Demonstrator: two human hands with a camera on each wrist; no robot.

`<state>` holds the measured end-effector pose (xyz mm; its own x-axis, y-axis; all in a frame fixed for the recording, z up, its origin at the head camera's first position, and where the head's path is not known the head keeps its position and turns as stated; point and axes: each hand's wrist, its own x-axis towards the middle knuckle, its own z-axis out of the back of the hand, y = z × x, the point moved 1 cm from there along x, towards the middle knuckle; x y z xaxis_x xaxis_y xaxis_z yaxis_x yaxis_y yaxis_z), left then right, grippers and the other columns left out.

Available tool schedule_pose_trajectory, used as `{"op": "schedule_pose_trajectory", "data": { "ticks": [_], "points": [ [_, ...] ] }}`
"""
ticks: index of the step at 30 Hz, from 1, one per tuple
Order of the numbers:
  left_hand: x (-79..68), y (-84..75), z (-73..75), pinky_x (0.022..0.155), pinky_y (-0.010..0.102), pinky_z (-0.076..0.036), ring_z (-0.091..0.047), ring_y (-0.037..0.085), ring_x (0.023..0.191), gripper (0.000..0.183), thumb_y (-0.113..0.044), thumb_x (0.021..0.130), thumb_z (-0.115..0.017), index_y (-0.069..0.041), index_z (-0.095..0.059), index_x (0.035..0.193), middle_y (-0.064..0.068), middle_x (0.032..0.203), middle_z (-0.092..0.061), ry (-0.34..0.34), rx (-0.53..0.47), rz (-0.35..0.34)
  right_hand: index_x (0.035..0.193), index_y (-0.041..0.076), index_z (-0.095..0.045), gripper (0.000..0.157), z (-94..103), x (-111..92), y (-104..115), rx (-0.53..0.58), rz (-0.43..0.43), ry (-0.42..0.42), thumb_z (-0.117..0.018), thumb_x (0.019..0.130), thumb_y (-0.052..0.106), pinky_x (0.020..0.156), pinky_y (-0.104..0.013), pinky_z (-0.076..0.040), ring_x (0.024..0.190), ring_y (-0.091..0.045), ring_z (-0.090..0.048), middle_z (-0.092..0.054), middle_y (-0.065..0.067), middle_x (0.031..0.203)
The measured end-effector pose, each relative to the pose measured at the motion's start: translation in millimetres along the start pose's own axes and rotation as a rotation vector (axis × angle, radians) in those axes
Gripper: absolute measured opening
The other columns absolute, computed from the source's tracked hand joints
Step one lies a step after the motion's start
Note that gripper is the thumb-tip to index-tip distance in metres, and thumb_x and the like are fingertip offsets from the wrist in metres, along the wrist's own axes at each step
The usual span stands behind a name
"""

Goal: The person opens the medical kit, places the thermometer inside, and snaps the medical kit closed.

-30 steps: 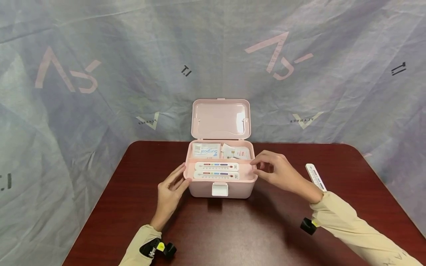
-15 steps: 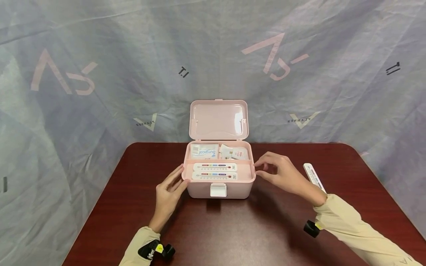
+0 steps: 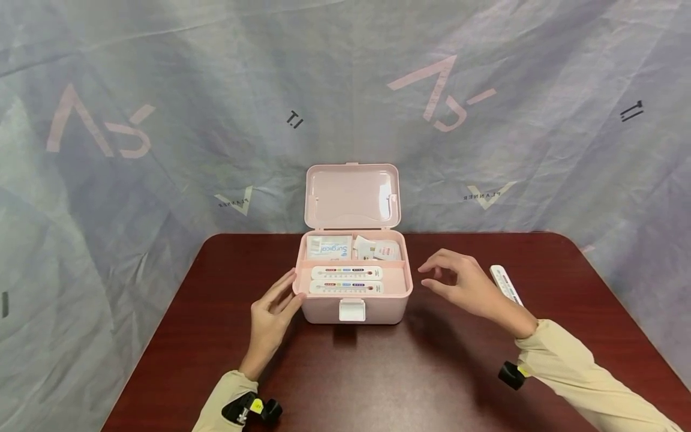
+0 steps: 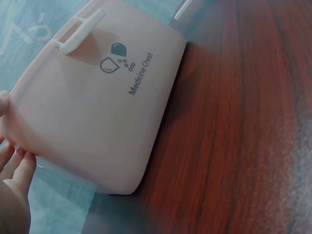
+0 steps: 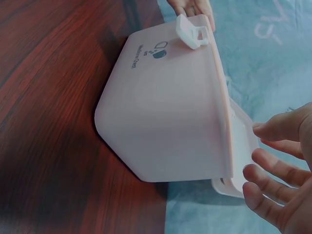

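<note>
Your left hand (image 3: 268, 321) rests on the near left corner of the pink box (image 3: 378, 311), thumb and fingers spread apart and touching its rim. Your right hand (image 3: 466, 288) is just beside the box's other end, clear of it, thumb and fingers loosely curved and apart, holding nothing. The box sits on the table (image 3: 378, 372) between your hands, its lid (image 3: 352, 197) raised beyond them and its white latch (image 3: 352, 310) on the side facing you. To the right of your left fingertips, a rear white strip (image 3: 346, 273) and a front white strip (image 3: 346, 288) lie flat in the front compartment. A third white strip (image 3: 506, 285) lies beyond your right wrist, partly hidden by it.
</note>
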<state>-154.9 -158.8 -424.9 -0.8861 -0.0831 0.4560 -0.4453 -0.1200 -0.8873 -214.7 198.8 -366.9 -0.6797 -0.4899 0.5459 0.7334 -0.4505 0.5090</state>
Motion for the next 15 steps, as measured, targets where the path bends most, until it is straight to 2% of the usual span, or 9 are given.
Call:
{"op": "schedule_pose_trajectory", "data": {
  "ticks": [3, 8, 11, 15],
  "points": [
    [-0.1, 5.4, 0.3, 0.094, 0.043, -0.045, -0.047, 0.031, 0.125, 0.045, 0.007, 0.083, -0.067, 0.012, -0.053, 0.126, 0.026, 0.134, -0.048, -0.005, -0.020, -0.016, 0.091, 0.017, -0.070, 0.026, 2.1, -4, -2, -0.007, -0.007, -0.009, -0.078, 0.073, 0.000, 0.050, -0.022, -0.041, 0.065, -0.016, -0.052, -0.056, 0.010, 0.079],
    [0.4, 24.5, 3.4, 0.094, 0.038, -0.046, -0.048, 0.027, 0.125, 0.046, 0.007, 0.083, -0.068, 0.007, -0.056, 0.127, 0.022, 0.135, -0.050, -0.014, -0.032, -0.037, 0.091, 0.017, -0.070, 0.027, 5.4, -11, -6, -0.018, -0.023, -0.017, -0.078, 0.073, -0.001, 0.051, -0.018, -0.041, 0.065, -0.014, -0.052, -0.057, 0.007, 0.078],
    [0.3, 24.2, 3.1, 0.094, 0.042, -0.045, -0.048, 0.026, 0.125, 0.047, 0.005, 0.083, -0.069, 0.002, -0.057, 0.128, 0.017, 0.135, -0.051, -0.013, -0.013, -0.023, 0.091, 0.017, -0.070, 0.028, 7.1, -14, -8, -0.020, -0.029, -0.022, -0.078, 0.073, -0.001, 0.051, -0.018, -0.040, 0.065, -0.014, -0.052, -0.059, 0.005, 0.079],
    [-0.1, 20.9, 2.3, 0.093, 0.035, -0.046, -0.048, 0.029, 0.125, 0.047, 0.007, 0.082, -0.068, 0.004, -0.057, 0.127, 0.019, 0.135, -0.051, -0.013, -0.010, -0.027, 0.091, 0.018, -0.070, 0.028, 8.6, -17, -9, -0.020, -0.029, -0.029, -0.078, 0.073, -0.002, 0.051, -0.018, -0.040, 0.066, -0.014, -0.052, -0.058, 0.008, 0.079]
  ]
}}
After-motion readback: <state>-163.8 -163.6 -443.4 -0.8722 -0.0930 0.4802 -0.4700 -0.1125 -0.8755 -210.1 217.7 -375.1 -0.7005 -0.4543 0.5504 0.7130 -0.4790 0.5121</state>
